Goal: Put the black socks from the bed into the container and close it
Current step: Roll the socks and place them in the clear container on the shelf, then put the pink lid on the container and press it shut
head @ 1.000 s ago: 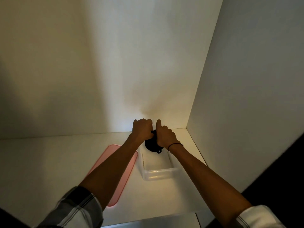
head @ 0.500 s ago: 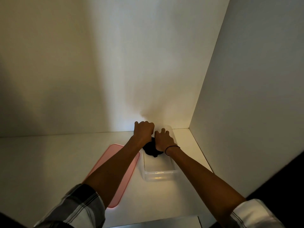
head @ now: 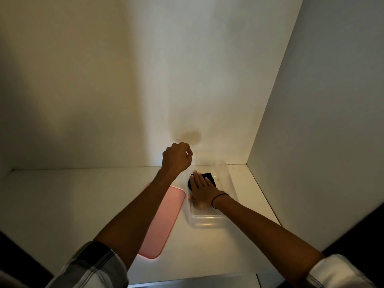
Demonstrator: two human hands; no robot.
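Observation:
A clear plastic container (head: 207, 222) stands open on the white shelf, near the back right corner. The black socks (head: 209, 177) lie inside it toward its far end. My right hand (head: 202, 190) rests flat on the socks, fingers spread, pressing down inside the container. My left hand (head: 176, 156) hovers above and to the left of the container, curled into a loose fist with nothing visible in it. The pink lid (head: 164, 219) lies flat on the shelf just left of the container, partly under my left forearm.
The white shelf floor (head: 62, 204) is boxed in by a back wall (head: 145, 80) and a right side wall (head: 322, 121). The container sits close to the right wall. The shelf's front edge (head: 197, 281) is at the bottom.
My left hand has let go of the socks and risen up and left. My right hand has opened flat and pushed the socks down into the container.

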